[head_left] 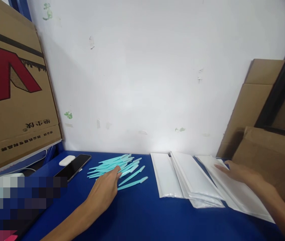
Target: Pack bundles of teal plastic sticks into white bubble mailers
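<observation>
Turquoise eyebrow razors [114,164] lie in a loose, fanned heap on the blue table [132,217], their pale ends pointing right. My left hand [108,184] is over the near side of the heap, with thumb and fingers closed together on a razor; the grip is partly hidden by the hand's back. White padded mailers [195,175] lie in overlapping piles right of the razors. Above the far end of the rightmost mailer [240,197] is my right hand [237,172], thumb and fingers apart and stretched out; whether it touches the mailer I cannot tell.
At the left lie a black phone [73,166] and a white earphone case [67,160]. A large printed carton [16,127] stands behind them. Brown cardboard [270,160] leans at the right. A white wall [137,83] closes off the table's back edge.
</observation>
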Demonstrator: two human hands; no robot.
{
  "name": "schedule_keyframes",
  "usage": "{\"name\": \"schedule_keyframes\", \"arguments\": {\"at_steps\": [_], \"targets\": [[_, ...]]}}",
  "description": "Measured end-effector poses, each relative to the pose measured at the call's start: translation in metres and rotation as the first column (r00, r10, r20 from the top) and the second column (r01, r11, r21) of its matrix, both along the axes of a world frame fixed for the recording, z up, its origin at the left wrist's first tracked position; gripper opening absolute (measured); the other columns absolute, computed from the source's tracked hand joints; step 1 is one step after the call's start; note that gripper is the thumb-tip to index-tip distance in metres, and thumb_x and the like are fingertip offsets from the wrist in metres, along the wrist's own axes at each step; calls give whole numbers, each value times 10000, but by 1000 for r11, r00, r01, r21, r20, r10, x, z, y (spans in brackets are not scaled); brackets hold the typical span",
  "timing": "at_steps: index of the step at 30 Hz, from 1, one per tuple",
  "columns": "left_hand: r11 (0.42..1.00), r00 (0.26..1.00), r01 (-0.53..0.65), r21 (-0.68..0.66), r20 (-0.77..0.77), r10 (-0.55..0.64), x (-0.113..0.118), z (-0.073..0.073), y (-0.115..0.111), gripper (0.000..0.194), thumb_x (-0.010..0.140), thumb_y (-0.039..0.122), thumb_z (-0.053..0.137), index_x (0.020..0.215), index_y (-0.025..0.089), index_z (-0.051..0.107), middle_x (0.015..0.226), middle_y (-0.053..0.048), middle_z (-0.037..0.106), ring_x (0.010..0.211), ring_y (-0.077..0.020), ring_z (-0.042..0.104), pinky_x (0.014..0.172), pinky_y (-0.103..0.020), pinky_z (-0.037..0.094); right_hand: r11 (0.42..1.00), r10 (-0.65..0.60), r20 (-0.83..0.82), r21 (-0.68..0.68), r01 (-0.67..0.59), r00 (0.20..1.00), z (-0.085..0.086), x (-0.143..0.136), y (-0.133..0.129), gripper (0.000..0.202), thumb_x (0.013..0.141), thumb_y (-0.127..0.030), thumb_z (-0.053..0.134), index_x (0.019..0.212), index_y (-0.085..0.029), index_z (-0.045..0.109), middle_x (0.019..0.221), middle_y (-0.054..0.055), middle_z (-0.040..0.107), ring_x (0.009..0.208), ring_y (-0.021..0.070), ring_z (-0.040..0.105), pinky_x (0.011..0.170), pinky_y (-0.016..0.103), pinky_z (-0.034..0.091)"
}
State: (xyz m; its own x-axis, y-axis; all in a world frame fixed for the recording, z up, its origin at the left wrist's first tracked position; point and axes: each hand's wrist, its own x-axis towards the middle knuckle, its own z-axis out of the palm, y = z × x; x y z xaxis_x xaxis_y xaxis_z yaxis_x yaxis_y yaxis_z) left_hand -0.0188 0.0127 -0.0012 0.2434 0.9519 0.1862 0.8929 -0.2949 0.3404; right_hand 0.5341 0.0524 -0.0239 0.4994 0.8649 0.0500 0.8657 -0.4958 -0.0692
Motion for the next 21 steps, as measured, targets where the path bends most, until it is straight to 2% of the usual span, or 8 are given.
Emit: {"name": "schedule_keyframes", "arguments": {"at_steps": [6,11,13,17,21], "targets": [[1000,1000,13,21,-1,-13,3,3,-2,305,1004,246,223,911,235,513,826,-48,650,713,-214,606,623,-298,366,999,28,11,-17,-27,1000,12,-19,-5,731,921,-659,270,1354,-149,564,1262,248,642,1161,414,611,944,526,466],[999,994,-34,-16,-103,32,2,-1,-4,283,968,178,222,880,224,487,771,-55,621,644,-216,562,571,-309,318,998,48,35,37,-49,998,27,-39,-12,645,954,-604,206,1188,-185,637,1118,242,690,1052,433,645,842,522,480],[998,995,-41,-40,-88,37,1,-1,-5,301,991,234,210,944,214,506,781,-58,635,664,-222,584,583,-311,340,998,45,39,51,-47,998,31,-44,-14,638,959,-595,195,1162,-190,644,1107,242,690,1031,431,651,827,515,482],[995,998,-62,-84,-5,62,0,2,-3,440,1023,385,158,1223,180,493,878,-80,686,783,-247,650,679,-332,427,997,51,40,62,-53,998,33,-49,-14,647,961,-593,185,1206,-198,635,1119,233,692,1046,428,648,835,509,481],[992,993,-114,-50,-35,112,-6,3,8,506,984,464,333,1379,166,435,1041,-133,706,967,-304,665,779,-377,476,995,60,35,73,-62,998,27,-46,-11,673,956,-605,176,1251,-200,626,1146,223,694,1067,433,639,853,514,479]]}}
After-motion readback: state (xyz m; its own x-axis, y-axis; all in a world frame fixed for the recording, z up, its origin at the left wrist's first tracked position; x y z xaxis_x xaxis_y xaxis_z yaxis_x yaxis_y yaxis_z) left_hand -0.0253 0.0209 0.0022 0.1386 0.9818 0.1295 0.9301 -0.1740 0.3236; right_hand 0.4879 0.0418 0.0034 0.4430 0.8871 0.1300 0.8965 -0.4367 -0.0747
